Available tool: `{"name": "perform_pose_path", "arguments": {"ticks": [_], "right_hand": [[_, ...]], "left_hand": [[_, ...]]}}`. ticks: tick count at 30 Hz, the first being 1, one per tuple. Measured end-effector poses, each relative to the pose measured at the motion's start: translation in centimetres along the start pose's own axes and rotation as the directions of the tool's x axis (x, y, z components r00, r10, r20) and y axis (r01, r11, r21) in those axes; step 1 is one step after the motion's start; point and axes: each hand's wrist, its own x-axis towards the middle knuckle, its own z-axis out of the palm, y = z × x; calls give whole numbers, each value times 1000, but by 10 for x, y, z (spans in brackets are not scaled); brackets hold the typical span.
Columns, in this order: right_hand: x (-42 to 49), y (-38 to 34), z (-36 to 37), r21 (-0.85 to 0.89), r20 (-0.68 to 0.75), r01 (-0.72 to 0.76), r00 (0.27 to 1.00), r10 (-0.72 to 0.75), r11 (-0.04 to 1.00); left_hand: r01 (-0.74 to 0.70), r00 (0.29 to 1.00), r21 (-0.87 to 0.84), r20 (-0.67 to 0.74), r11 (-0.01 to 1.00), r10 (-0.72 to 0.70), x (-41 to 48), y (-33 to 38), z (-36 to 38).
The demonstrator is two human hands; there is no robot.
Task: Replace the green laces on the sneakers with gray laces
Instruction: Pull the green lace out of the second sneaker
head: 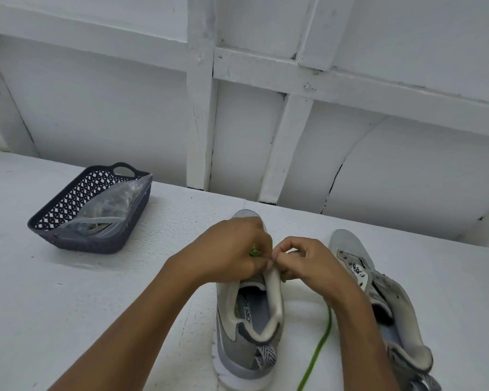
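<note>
**Green lace coming out of the near sneaker**

From the remote feed I read this as the unlacing step. My left hand [232, 249] is curled tight with bits of the green lace [254, 252] showing between its fingers; my right hand [308, 263] touches it fingertip to fingertip and pinches the same lace at the upper eyelets. Both hands are closed on the lace and neither is free. The near sneaker [249, 314] sits directly beneath both hands, heel toward me. The second sneaker [378, 292] lies just outside my right wrist with its eyelets bare, so I judge that one is already stripped. A loose green strand [319, 342] trails on the desk [68, 306] under my right forearm; I cannot tell which shoe it belongs to.

The next move calls for drawing the lace clear one eyelet row at a time, working toward the toe, with one hand steadying the upper so the shoe doesn't skid. After that comes a long reach out past my left hand to the basket [68, 193], where a clear bag [110, 210] holds what look like coiled laces; their colour is hard to make out through the plastic.
</note>
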Motion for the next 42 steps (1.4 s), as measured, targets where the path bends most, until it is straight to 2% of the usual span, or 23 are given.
{"name": "perform_pose_path", "arguments": {"ticks": [2,4,6,8,9,10,11,13,15,17,18,20,22,24,26,28,30,32,35,38,42], "right_hand": [[-1,0,0,13,0,-9,1000,9,1000],[-1,1,-1,17,-6,-19,1000,19,1000],[-2,2,-1,28,-12,-23,1000,23,999],[-1,4,-2,20,-15,-15,1000,15,1000],[0,5,-2,13,-16,-10,1000,10,1000],[1,5,-2,6,-14,-8,1000,8,1000],[2,6,-2,-2,-13,-5,1000,5,1000],[2,5,-1,-12,-7,3,1000,-3,1000],[2,3,0,-12,-2,5,1000,-5,1000],[1,2,0,-5,-4,-2,1000,2,1000],[1,3,0,8,-5,-4,1000,4,1000],[-1,4,0,19,-5,-6,1000,6,1000],[-1,5,0,13,-6,-1,1000,1,1000],[0,5,0,5,-22,5,1000,-5,1000],[0,6,0,14,-32,1,999,0,1000],[0,6,0,27,-36,-4,999,5,1000],[1,7,1,23,-37,-11,999,12,1000],[1,6,2,-6,-30,-2,1000,2,1000],[5,4,9,-151,4,26,1000,-25,988],[11,6,15,-279,17,36,999,-33,960],[12,10,12,-212,19,59,998,-56,975]], "left_hand": [[-15,998,-93,-63,996,9,0,-5,-3],[-34,989,-354,-146,935,-20,-1,-8,-8],[-114,971,-681,-230,724,-64,-4,-10,-17],[-168,963,-881,-243,441,-118,-7,-11,-24],[-168,964,-918,-229,359,-134,-8,-12,-27],[-149,966,-926,-212,347,-149,-9,-13,-28],[-119,968,-913,-195,391,-160,-9,-15,-27],[-33,975,-768,-166,639,-149,-8,-16,-24],[46,989,-449,-107,893,-104,-6,-11,-19],[81,997,-127,-9,989,-83,-6,-5,-11],[83,996,-48,26,995,-82,-4,-4,-7],[62,998,-12,32,998,-62,-2,-3,-3],[13,1000,-60,2,998,-13,-1,-4,-2],[1,998,-207,-53,978,-12,-1,-6,-7],[23,991,-389,-115,921,-73,-4,-11,-14],[52,962,-472,-212,880,-170,-6,-16,-20],[94,910,-453,-323,886,-262,-9,-22,-27],[152,896,-351,-345,924,-279,-12,-27,-32],[224,962,-185,-116,957,-248,-16,-34,-34],[255,962,-102,125,962,-241,-17,-28,-27],[251,955,-77,185,965,-233,-9,-18,-17]]}}
